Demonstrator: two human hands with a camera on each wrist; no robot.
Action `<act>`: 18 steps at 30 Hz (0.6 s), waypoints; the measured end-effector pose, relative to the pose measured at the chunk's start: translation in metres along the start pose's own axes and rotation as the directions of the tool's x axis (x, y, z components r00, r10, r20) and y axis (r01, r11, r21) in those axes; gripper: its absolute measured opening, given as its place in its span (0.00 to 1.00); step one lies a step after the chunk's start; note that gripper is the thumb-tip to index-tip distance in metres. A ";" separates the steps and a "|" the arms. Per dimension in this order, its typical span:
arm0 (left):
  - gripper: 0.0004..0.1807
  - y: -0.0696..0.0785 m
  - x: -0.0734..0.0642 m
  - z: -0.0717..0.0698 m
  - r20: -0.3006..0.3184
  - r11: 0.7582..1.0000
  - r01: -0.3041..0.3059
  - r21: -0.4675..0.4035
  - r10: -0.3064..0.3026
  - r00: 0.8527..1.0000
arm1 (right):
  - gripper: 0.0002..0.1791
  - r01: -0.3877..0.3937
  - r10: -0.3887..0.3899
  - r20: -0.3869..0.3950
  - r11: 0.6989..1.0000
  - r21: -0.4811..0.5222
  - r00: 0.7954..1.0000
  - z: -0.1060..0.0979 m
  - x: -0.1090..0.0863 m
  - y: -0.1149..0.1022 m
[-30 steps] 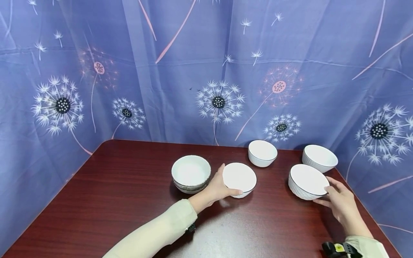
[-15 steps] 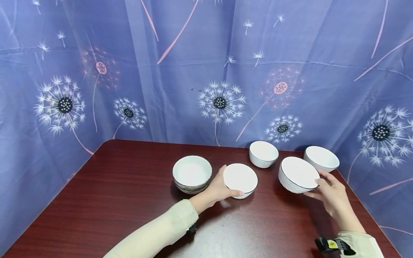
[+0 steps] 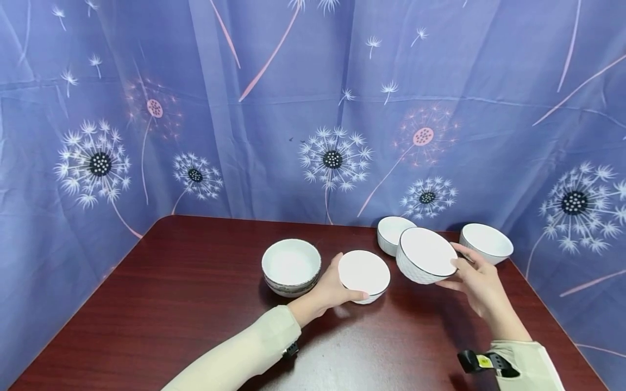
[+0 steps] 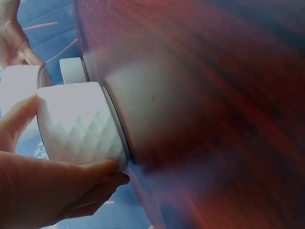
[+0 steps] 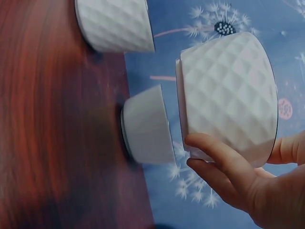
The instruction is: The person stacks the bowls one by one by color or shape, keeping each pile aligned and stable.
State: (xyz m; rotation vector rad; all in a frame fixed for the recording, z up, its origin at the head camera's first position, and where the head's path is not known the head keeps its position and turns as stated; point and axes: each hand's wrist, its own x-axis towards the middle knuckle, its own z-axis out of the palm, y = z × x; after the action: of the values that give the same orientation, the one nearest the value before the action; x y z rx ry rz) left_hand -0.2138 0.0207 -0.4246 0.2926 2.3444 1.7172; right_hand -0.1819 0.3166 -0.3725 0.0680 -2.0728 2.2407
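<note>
My left hand (image 3: 337, 286) grips a white bowl (image 3: 364, 271) with a dark rim, thumb on its near side and fingers along its left. In the left wrist view this bowl (image 4: 78, 124) shows a diamond-textured wall and stands at the table surface. My right hand (image 3: 476, 282) holds a second white bowl (image 3: 424, 255) by its right side, raised and tilted above the table. The right wrist view shows its diamond pattern (image 5: 228, 100), with thumb and fingers pinching wall and base. Behind it, a ribbed white bowl (image 3: 391, 236) is partly covered.
Left of my left hand stands a stack of bowls (image 3: 290, 266) with a patterned outside. Another white bowl (image 3: 486, 241) sits at the back right corner. The dark red wooden table (image 3: 161, 304) ends at a blue dandelion curtain (image 3: 274, 136).
My right hand has carried its bowl leftward and up, from the right side to in front of the ribbed bowl. The left hand keeps its grip and place.
</note>
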 end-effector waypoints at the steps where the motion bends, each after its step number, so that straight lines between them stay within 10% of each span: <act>1: 0.62 -0.001 0.000 0.000 0.001 1.000 0.000 -0.004 0.000 1.000 | 0.23 -0.004 0.004 0.000 1.000 -0.009 1.000 0.003 0.001 0.000; 18: 0.62 0.001 -0.001 -0.002 0.018 1.000 -0.019 -0.025 0.020 1.000 | 0.26 -0.032 0.034 0.060 0.999 -0.040 0.998 0.059 0.008 -0.008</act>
State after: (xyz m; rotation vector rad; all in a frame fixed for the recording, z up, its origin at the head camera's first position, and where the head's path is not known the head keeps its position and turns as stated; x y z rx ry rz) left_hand -0.2132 0.0190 -0.4231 0.3263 2.3137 1.7436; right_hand -0.1911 0.2587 -0.3596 0.1006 -2.1625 2.2433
